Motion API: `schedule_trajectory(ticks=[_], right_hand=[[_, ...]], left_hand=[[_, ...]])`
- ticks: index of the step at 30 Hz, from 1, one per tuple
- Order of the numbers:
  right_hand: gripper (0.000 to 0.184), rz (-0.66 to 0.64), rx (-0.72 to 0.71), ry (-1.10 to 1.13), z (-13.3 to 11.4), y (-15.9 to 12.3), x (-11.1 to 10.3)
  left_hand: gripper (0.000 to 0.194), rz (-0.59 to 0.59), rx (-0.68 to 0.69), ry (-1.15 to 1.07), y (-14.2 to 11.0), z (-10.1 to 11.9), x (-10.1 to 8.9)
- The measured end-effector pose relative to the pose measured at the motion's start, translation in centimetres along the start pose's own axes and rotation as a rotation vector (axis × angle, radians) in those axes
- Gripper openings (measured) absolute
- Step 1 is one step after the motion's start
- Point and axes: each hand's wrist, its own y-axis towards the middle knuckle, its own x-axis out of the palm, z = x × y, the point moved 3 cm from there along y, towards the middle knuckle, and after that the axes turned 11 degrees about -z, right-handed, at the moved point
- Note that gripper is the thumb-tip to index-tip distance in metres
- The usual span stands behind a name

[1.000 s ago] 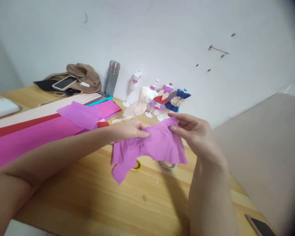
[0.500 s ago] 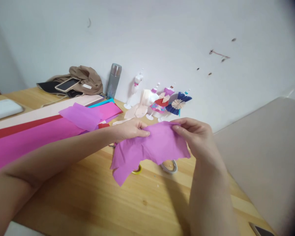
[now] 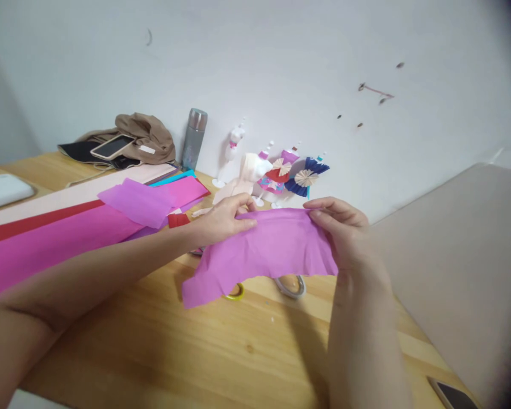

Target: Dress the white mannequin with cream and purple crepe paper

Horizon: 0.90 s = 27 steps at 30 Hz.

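A piece of pinkish-purple crepe paper (image 3: pixel 272 244) with a wavy lower edge hangs between my hands above the table. My left hand (image 3: pixel 227 217) pinches its upper edge left of the middle, thumb in front. At the upper right corner my right hand (image 3: pixel 343 227) grips the same paper between thumb and fingers. Under the paper, partly covered, lie a yellow tape roll (image 3: pixel 237 292) and a grey tape roll (image 3: pixel 296 288). Past my hands, several small mannequins (image 3: pixel 273 170) stand by the wall in paper outfits with pleated fans.
Coloured paper sheets (image 3: pixel 59 227) spread over the left of the wooden table (image 3: pixel 187 352). Behind them are a brown cloth bag (image 3: pixel 149 133), a phone (image 3: pixel 113 146) and a grey flask (image 3: pixel 195 139). Another phone (image 3: pixel 451 393) lies at the lower right edge. A white panel (image 3: pixel 460 238) borders the right side.
The paper is drawn out wider and flatter between my hands, and its left end has swung left and up. My right hand has shifted slightly right. The view has moved slightly.
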Motion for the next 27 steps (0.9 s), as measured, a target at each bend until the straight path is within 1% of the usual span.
schedule_trajectory(ticks=[5, 8, 11, 14, 15, 17, 19, 20, 22, 24, 27], right_hand=[[0.020, 0.050, 0.067, 0.095, 0.1, 0.2, -0.4], [0.020, 0.062, 0.096, 0.114, 0.3, 0.3, -0.7], [0.016, 0.046, 0.093, 0.072, 0.4, 0.4, -0.9], [0.014, -0.002, 0.111, 0.032, 0.4, 0.5, -1.1], [0.016, -0.020, 0.109, 0.027, 0.4, 0.5, -1.2], [0.029, -0.043, 0.075, 0.025, 0.4, 0.4, -1.4], [0.039, -0.052, 0.034, -0.010, 0.3, 0.3, -1.4], [0.038, -0.052, 0.029, -0.049, 0.3, 0.2, -1.3], [0.030, -0.045, 0.046, -0.134, 0.2, 0.0, -0.9], [0.022, -0.041, 0.065, -0.186, 0.1, -0.2, -0.4], [0.022, -0.033, 0.060, -0.230, -0.2, -0.3, 0.2]], left_hand=[[0.008, 0.026, 0.172, 0.003, 0.2, 0.3, 0.0], [0.005, 0.012, 0.199, -0.024, 0.4, 0.0, 0.2], [0.005, 0.004, 0.212, -0.016, 0.5, -0.6, 0.3], [0.007, -0.028, 0.185, -0.053, 0.5, -1.0, 0.4], [0.007, -0.046, 0.169, -0.072, 0.5, -0.9, 0.4], [0.007, -0.080, 0.135, -0.086, 0.4, -0.6, 0.5], [0.016, -0.104, 0.102, -0.069, 0.2, -0.1, 0.5], [0.021, -0.104, 0.086, -0.061, 0.2, 0.1, 0.6], [0.025, -0.096, 0.061, -0.066, 0.1, 0.4, 0.9], [0.019, -0.085, 0.042, -0.118, 0.1, 0.5, 1.2], [0.003, -0.062, -0.009, -0.198, 0.2, 0.2, 1.6]])
